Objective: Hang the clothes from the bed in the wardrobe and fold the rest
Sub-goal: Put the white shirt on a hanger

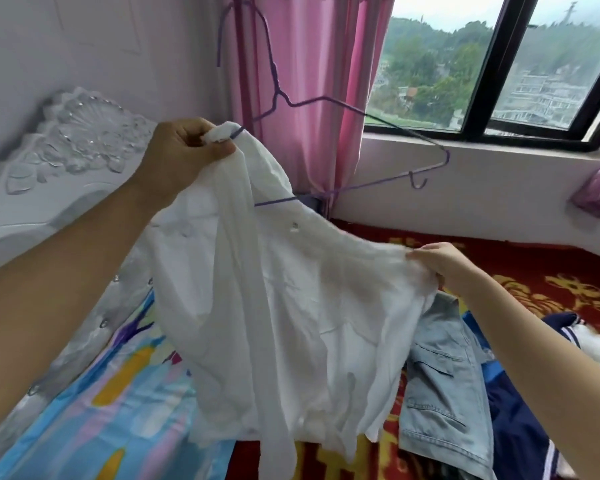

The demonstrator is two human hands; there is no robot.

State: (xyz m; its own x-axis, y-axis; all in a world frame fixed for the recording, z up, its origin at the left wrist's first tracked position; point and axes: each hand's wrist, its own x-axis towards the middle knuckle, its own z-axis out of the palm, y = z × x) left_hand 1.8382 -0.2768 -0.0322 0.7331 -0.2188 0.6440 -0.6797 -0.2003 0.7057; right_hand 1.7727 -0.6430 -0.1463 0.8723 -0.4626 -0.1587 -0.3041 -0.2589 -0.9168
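While half-threaded on the purple wire hanger (329, 109), hangs limp and sheer: white blouse (284, 306). Left hand (184, 157) fingers pinching one shoulder, right hand (444, 268) fingers pinching the other. Best gripped at seams; likely light, slippery.

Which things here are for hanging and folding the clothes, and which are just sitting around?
For the job:
white shirt
purple hanger
left hand
right hand
denim garment
navy garment

Just there:
pink curtain
window
white headboard
colourful pillow

hanger (329, 109): 9 o'clock end buried in white garment (284, 306) | denim piece (440, 393): partly under garment | navy clothing (520, 427): cut off at 5 o'clock edge
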